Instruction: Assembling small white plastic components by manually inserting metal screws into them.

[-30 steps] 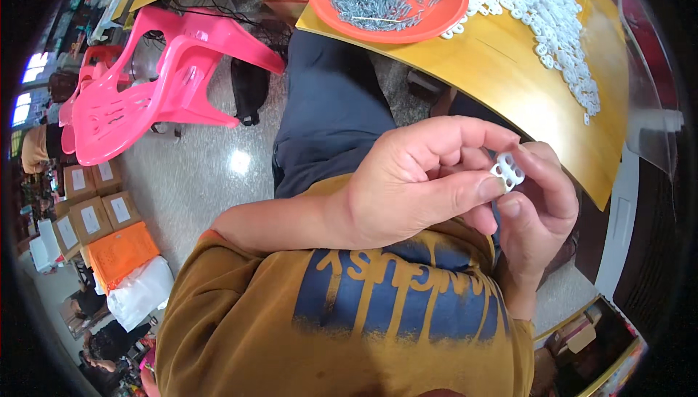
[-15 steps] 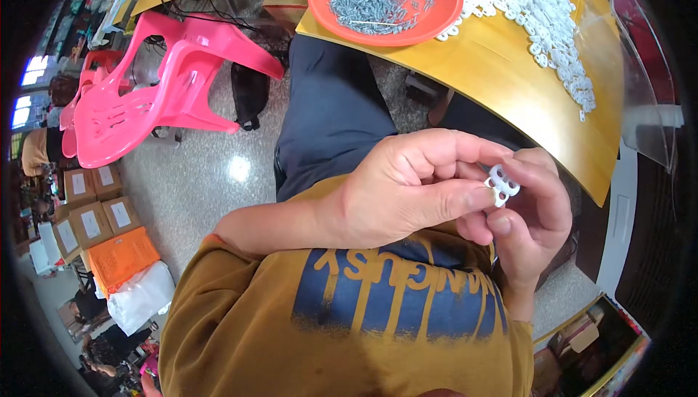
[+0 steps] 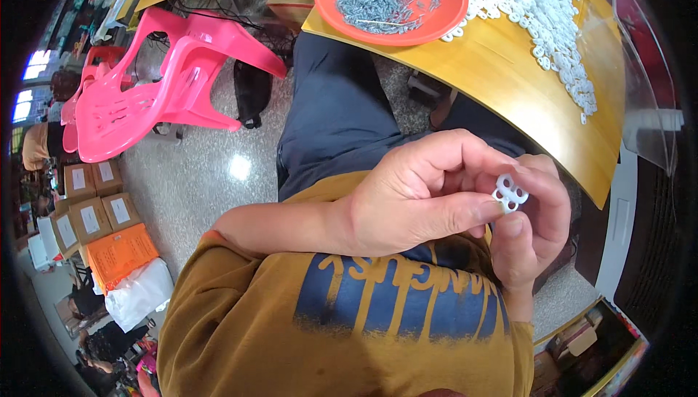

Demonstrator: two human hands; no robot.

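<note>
Between the thumb and fingers of my left hand (image 3: 429,193) is a small white plastic piece with round holes (image 3: 510,193). My right hand (image 3: 534,222) closes on the same piece from the other side, its thumb and curled fingers at the edge. The piece looks like two pale double-ring parts lying together; how they join is too small to tell. Both hands are held in front of my chest, short of the table edge. Part of the right fingers is hidden behind the left hand.
On the yellow table (image 3: 502,70) stand a red bowl (image 3: 452,19) of small grey metal pieces and a spread pile of white ring parts (image 3: 531,4). To the left is a pink plastic chair (image 3: 123,121). Cardboard boxes (image 3: 90,221) and an orange package (image 3: 120,255) are stacked lower left.
The white piece has shifted slightly right and turned, so its holes show more clearly. Both hands keep hold of it. The view has shifted a little.
</note>
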